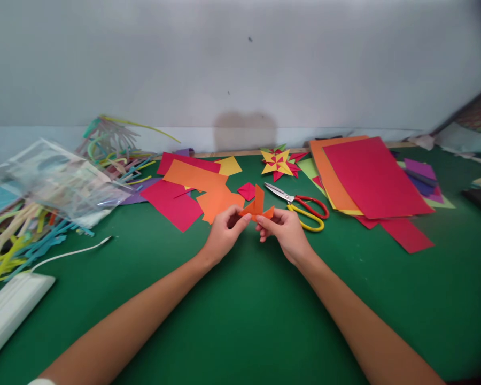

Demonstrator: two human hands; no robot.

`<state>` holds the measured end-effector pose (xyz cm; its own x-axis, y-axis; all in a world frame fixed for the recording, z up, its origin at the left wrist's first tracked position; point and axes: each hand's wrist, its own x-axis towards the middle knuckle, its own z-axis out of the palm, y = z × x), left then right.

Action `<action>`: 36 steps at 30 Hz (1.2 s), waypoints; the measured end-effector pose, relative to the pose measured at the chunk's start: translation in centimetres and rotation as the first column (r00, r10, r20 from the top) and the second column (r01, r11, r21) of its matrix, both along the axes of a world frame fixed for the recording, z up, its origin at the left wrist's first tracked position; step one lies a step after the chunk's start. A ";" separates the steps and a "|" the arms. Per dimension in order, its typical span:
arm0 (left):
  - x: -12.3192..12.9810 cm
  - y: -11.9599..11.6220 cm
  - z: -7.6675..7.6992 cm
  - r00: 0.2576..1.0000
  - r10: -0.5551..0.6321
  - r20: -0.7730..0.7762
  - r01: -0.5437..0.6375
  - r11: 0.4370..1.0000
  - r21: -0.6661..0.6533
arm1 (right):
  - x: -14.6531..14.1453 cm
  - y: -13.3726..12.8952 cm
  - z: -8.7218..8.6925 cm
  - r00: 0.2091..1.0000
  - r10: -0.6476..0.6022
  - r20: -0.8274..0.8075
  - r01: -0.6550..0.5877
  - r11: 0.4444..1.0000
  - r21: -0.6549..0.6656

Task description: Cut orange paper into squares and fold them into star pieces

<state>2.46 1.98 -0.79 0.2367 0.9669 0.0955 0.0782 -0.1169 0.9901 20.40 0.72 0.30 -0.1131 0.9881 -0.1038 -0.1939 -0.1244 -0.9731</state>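
- Left hand (224, 232) and right hand (286, 231): fingers curled, pinching the folded orange paper (258, 205) (one flap upright) just left of the scissors (291, 198).
- Clear plastic bag (62, 174): well left of the scissors, contents unclear.
- Paper star (278, 162): behind the scissors.

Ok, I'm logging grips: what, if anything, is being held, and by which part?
The orange paper, by its lower part: the left hand grips its left side, the right hand its right.

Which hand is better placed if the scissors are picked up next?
Likely the right hand: it is close to the scissors, while the left hand is farther off. Both hold the folded orange paper.
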 end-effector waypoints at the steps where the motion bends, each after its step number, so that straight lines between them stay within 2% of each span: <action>1: 0.0 0.0 0.0 1.000 -0.013 -0.007 0.013 1.000 -0.004 | 0.0 0.0 0.0 1.000 0.002 0.002 -0.002 1.000 0.001; 11: 0.0 0.1 0.0 1.000 0.014 -0.015 -0.014 1.000 -0.010 | 0.0 0.2 -0.1 1.000 -0.006 0.007 0.006 1.000 -0.030; 19: -0.1 0.6 -0.4 0.997 0.072 0.036 -0.072 0.997 0.001 | 0.4 0.4 -0.4 1.000 -0.024 0.008 0.024 0.999 -0.023; 26: -0.2 0.4 -0.4 0.994 0.057 0.093 -0.055 0.998 -0.020 | 0.5 0.5 -0.5 1.000 -0.026 -0.008 0.025 0.999 -0.033; 30: -0.3 0.5 -0.3 0.982 0.116 0.149 -0.110 0.993 -0.046 | 0.5 0.5 -0.5 0.999 -0.034 -0.017 0.034 0.999 -0.040; 32: -0.2 0.4 -0.2 0.986 0.114 0.124 -0.111 0.993 -0.035 | 0.5 0.5 -0.4 0.999 -0.036 -0.014 0.036 0.999 -0.040; 36: -0.1 0.3 0.0 0.999 0.039 0.014 -0.039 0.999 -0.017 | 0.4 0.4 -0.3 1.000 -0.030 0.000 0.030 0.999 -0.012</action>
